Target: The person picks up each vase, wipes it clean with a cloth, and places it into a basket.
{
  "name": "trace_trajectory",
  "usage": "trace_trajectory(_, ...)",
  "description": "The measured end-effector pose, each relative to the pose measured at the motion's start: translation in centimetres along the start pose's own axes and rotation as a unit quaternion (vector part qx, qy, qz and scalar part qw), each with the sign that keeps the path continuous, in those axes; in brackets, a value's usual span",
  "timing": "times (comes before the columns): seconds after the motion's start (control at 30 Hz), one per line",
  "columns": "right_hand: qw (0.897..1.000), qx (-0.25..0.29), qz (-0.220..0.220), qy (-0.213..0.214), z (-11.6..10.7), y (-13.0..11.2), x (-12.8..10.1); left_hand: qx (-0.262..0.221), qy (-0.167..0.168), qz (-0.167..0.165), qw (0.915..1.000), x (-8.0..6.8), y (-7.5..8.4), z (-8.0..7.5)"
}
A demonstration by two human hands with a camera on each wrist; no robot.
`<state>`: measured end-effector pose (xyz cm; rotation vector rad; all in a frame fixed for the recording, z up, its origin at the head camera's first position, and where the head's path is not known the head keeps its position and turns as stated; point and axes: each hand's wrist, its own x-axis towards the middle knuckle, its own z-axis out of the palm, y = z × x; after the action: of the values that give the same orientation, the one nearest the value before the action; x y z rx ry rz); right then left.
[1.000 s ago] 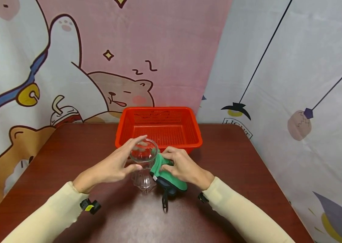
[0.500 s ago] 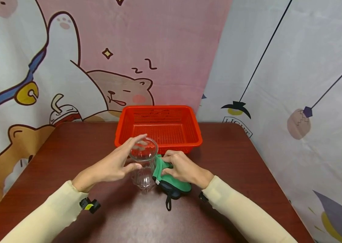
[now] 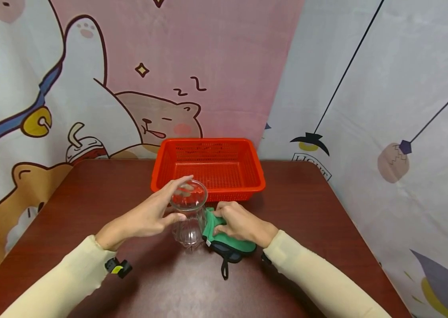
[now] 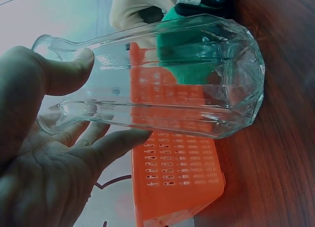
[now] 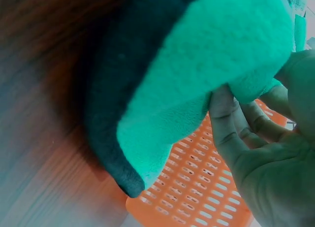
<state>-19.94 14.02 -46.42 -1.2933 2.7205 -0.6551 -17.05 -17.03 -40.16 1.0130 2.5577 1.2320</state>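
Near the middle of the head view stood 1 clear glass vase (image 3: 187, 218), upright on the dark brown table (image 3: 307, 212). The left hand (image 3: 148, 216) gripped it near the rim, thumb on the near side and fingers curled over the far side of the mouth; in the left wrist view the thumb and fingers (image 4: 115, 141) pinched the faceted glass vase (image 4: 197, 84) between them.

Just right of the vase, 1 green cloth (image 3: 224, 236) with a dark blue edge and a small black loop lay bunched on the table, touching the vase's lower side. The right hand (image 3: 241, 223) rested on top of it, fingers curled and clutching the fabric. In the right wrist view the fingers (image 5: 231, 123) dug into the fuzzy green cloth (image 5: 216, 54), its dark edge toward the lower left of that frame.

Behind both hands, at the centre of the head view, sat 1 orange perforated basket (image 3: 208, 165), close to the vase and cloth. 2 cream sleeves (image 3: 69, 282) entered from the bottom corners.
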Motion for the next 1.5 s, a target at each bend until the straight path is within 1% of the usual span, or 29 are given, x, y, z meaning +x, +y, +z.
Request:
trace_trajectory(0.23,1.0,-0.011,-0.001,-0.002,0.3,0.1,0.1,0.001,0.0,-0.005,1.0,0.1,0.1,0.0)
trace_trajectory(0.37,1.0,-0.011,0.013,-0.002,0.4,0.1,0.2,-0.002,0.001,-0.005,1.0,0.1,0.1,0.0)
trace_trajectory(0.6,0.999,0.02,0.041,0.006,0.5,0.1,0.2,-0.008,0.002,-0.003,1.0,0.1,0.0,0.0)
trace_trajectory(0.83,0.998,0.041,0.045,0.012,0.4,0.0,0.2,-0.011,-0.001,-0.004,0.9999,0.0,-0.1,0.1)
trace_trajectory(1.1,0.998,0.044,0.03,0.042,-0.1,-0.3,0.2,-0.01,0.0,-0.002,0.9999,0.0,-0.1,0.0)
trace_trajectory(1.27,0.996,0.055,0.034,0.064,-0.7,-0.6,0.3,-0.01,0.001,0.002,0.9999,0.0,0.0,0.0)
trace_trajectory(1.5,0.993,0.061,0.022,0.095,-1.7,-1.3,0.4,-0.014,-0.003,-0.003,0.9999,0.0,0.0,0.0)
